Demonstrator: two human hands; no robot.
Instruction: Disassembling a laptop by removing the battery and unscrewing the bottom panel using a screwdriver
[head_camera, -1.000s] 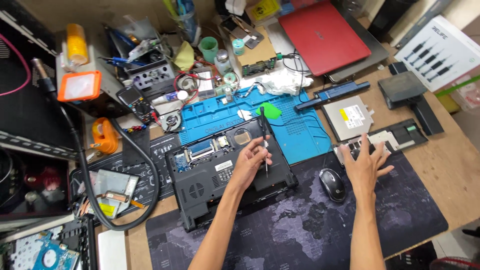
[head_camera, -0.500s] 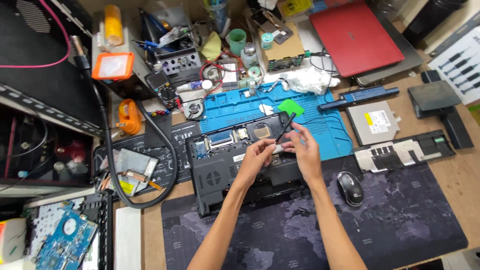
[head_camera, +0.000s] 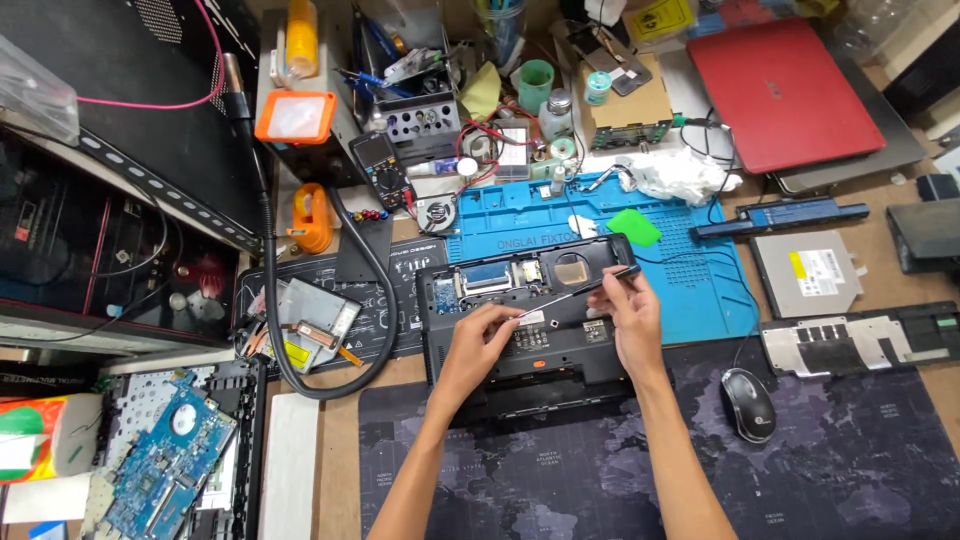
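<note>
A black laptop (head_camera: 520, 350) lies upside down at the middle of the bench, its bottom cover off and its boards showing. My right hand (head_camera: 628, 318) grips a thin black screwdriver (head_camera: 578, 292) whose shaft slants down-left over the laptop's inner part. My left hand (head_camera: 482, 340) rests on the laptop base, its fingertips pinched at the screwdriver's tip near a small white label.
A blue repair mat (head_camera: 690, 260) lies behind the laptop, a dark map-print desk mat (head_camera: 850, 470) in front. A black mouse (head_camera: 749, 404), an optical drive (head_camera: 808, 272), a black cover panel (head_camera: 860, 340), a red laptop (head_camera: 780, 90) and a multimeter (head_camera: 382, 170) surround it. A black hose (head_camera: 270, 300) curves at left.
My right hand came in from the parts at the right and joined the left over the laptop. Both hands now hold the screwdriver low over the open base. The camera moved closer.
</note>
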